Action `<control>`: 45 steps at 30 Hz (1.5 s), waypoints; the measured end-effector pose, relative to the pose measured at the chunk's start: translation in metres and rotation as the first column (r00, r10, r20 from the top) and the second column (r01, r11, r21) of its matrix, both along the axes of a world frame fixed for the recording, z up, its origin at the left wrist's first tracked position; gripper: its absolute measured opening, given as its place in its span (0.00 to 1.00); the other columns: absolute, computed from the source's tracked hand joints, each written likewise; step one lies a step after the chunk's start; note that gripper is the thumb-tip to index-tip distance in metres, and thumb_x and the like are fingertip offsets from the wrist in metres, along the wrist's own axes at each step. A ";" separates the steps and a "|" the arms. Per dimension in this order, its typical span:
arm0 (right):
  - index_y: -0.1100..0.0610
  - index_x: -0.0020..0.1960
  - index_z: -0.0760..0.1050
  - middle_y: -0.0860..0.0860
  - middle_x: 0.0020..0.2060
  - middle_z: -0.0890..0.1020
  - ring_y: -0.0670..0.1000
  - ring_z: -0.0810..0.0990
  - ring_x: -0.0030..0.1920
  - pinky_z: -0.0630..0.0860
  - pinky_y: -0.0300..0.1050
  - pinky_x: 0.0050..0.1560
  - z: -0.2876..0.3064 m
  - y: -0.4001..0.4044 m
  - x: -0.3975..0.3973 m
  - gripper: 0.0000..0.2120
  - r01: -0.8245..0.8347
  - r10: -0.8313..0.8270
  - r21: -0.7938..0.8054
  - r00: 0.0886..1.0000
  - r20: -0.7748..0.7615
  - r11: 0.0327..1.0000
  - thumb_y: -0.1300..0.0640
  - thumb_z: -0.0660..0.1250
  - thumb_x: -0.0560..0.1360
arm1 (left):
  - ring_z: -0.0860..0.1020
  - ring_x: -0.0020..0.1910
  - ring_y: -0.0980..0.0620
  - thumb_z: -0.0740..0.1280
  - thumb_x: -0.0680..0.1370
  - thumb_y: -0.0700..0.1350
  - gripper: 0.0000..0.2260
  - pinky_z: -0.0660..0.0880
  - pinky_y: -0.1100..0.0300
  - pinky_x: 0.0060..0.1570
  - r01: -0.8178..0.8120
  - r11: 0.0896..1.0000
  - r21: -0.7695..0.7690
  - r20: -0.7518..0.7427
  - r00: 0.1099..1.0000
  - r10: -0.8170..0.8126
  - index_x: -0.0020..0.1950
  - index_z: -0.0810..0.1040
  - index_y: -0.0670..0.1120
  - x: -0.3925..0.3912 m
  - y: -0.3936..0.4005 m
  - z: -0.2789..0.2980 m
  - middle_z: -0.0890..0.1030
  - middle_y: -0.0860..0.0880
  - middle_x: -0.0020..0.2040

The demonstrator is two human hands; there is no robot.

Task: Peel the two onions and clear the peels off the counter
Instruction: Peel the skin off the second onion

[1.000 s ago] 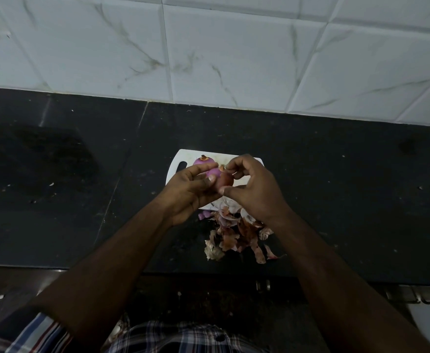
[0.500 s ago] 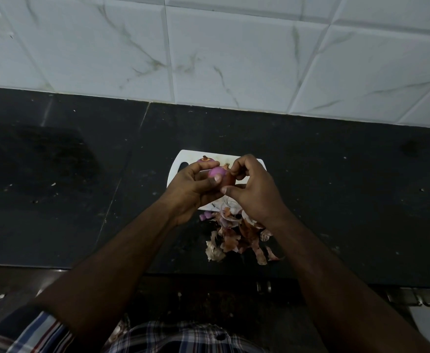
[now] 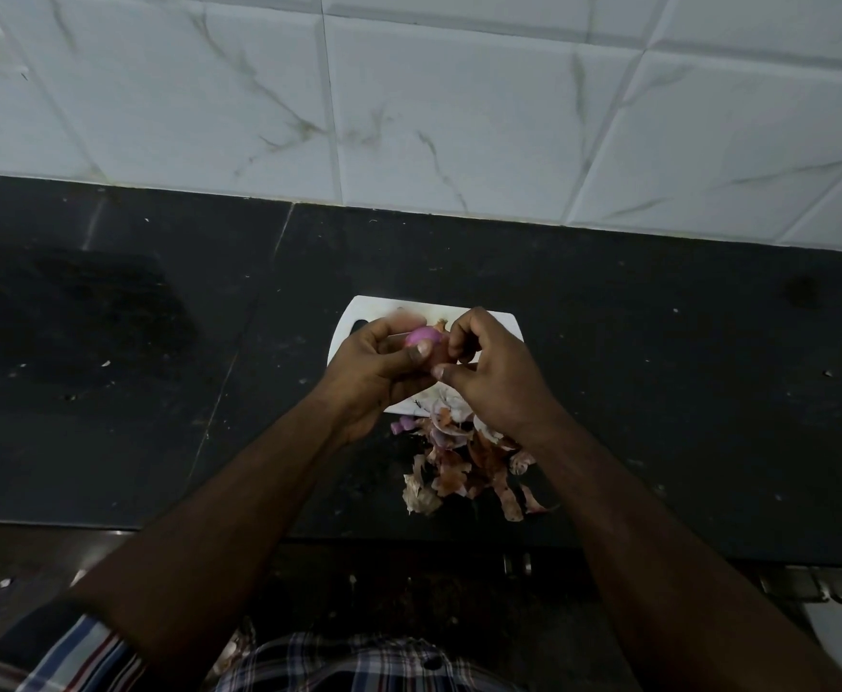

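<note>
A small purple onion (image 3: 426, 338) is held above the white cutting board (image 3: 359, 312). My left hand (image 3: 379, 372) grips it from the left, thumb across its front. My right hand (image 3: 493, 377) pinches the skin at the onion's right side, fingers curled. A pile of brown and white peels (image 3: 463, 467) lies on the black counter (image 3: 159, 392) just in front of the board, partly under my right wrist. A small purple onion piece (image 3: 404, 425) lies at the pile's left. The second onion is hidden behind my hands.
White marble-pattern wall tiles (image 3: 458, 117) rise behind the counter. The counter's front edge runs below the peels, with a metal cabinet handle (image 3: 818, 586) at the lower right. My checked shirt (image 3: 359, 666) fills the bottom.
My left hand has turned the onion and shifted slightly up, covering the second onion on the board. My right hand keeps picking at the skin. The peel pile is unchanged.
</note>
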State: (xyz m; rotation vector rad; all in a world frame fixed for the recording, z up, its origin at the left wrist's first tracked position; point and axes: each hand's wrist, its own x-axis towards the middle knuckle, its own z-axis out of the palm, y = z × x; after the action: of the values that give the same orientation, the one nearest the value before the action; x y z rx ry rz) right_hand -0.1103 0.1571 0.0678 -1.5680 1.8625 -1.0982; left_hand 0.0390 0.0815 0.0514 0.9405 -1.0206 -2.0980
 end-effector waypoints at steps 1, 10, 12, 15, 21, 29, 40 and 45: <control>0.50 0.45 0.70 0.45 0.40 0.77 0.43 0.76 0.43 0.72 0.34 0.43 0.001 0.000 -0.001 0.16 0.003 -0.003 -0.004 1.000 0.014 1.000 0.63 0.76 0.70 | 0.85 0.53 0.43 0.68 0.79 0.33 0.18 0.84 0.51 0.51 0.004 1.000 -0.001 0.000 1.000 -0.004 0.69 0.74 0.36 0.000 0.000 0.000 0.83 0.42 0.58; 0.52 0.50 0.71 0.42 0.46 0.76 0.46 0.75 0.48 0.78 0.46 0.46 0.003 0.000 -0.002 0.18 0.017 -0.017 -0.053 1.000 0.003 0.998 0.61 0.78 0.68 | 0.85 0.55 0.42 0.71 0.75 0.34 0.20 0.83 0.48 0.54 0.013 0.999 -0.032 0.020 1.000 -0.013 0.67 0.75 0.38 0.000 -0.002 0.001 0.82 0.41 0.60; 0.51 0.49 0.71 0.42 0.45 0.75 0.46 0.75 0.47 0.78 0.46 0.45 0.002 0.000 -0.002 0.18 0.008 -0.008 -0.051 1.000 -0.002 0.999 0.62 0.77 0.68 | 0.84 0.56 0.40 0.71 0.76 0.33 0.19 0.83 0.48 0.54 0.012 0.999 -0.044 0.037 0.999 -0.010 0.67 0.76 0.38 0.000 -0.002 0.000 0.81 0.40 0.62; 0.49 0.48 0.69 0.42 0.46 0.74 0.45 0.74 0.46 0.78 0.45 0.44 0.003 -0.001 -0.003 0.18 -0.016 0.016 -0.018 1.000 0.016 1.000 0.63 0.76 0.69 | 0.83 0.59 0.37 0.71 0.77 0.33 0.18 0.83 0.48 0.53 0.018 0.997 -0.071 0.070 0.997 -0.014 0.66 0.77 0.38 -0.001 -0.002 -0.002 0.80 0.38 0.64; 0.51 0.46 0.68 0.43 0.41 0.75 0.41 0.75 0.43 0.70 0.28 0.41 0.003 -0.002 -0.001 0.16 -0.056 0.056 0.016 0.998 -0.012 0.998 0.64 0.74 0.72 | 0.84 0.54 0.42 0.71 0.77 0.33 0.18 0.83 0.50 0.52 0.000 0.998 -0.071 0.071 0.997 0.005 0.67 0.76 0.38 -0.001 -0.002 -0.003 0.80 0.37 0.63; 0.50 0.48 0.70 0.43 0.45 0.76 0.46 0.75 0.49 0.79 0.45 0.43 0.004 -0.001 -0.004 0.17 -0.046 0.047 -0.027 0.998 0.029 0.999 0.63 0.76 0.69 | 0.84 0.55 0.40 0.70 0.77 0.34 0.18 0.83 0.47 0.55 0.043 0.998 -0.045 0.061 0.997 -0.040 0.67 0.75 0.38 0.002 -0.003 0.000 0.81 0.39 0.60; 0.50 0.44 0.69 0.43 0.42 0.74 0.42 0.73 0.42 0.67 0.31 0.39 0.005 -0.011 -0.001 0.16 -0.053 0.056 0.040 0.995 -0.088 0.998 0.63 0.75 0.71 | 0.84 0.51 0.42 0.70 0.78 0.34 0.16 0.83 0.47 0.55 0.054 0.996 -0.072 0.084 0.995 -0.047 0.66 0.76 0.37 0.004 -0.008 0.004 0.81 0.40 0.59; 0.52 0.44 0.70 0.45 0.40 0.76 0.41 0.74 0.42 0.71 0.30 0.40 0.010 -0.011 0.005 0.15 -0.041 0.042 0.009 0.998 -0.046 0.999 0.63 0.75 0.71 | 0.85 0.51 0.42 0.70 0.78 0.35 0.18 0.84 0.49 0.53 0.090 0.994 -0.059 0.069 0.994 -0.086 0.67 0.74 0.36 0.011 -0.015 0.009 0.80 0.37 0.62</control>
State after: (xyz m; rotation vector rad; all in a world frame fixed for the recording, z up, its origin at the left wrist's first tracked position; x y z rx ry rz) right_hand -0.1054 0.1457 0.0780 -1.6333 1.8534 -1.0432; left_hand 0.0505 0.0670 0.0600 0.9561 -1.1735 -2.1059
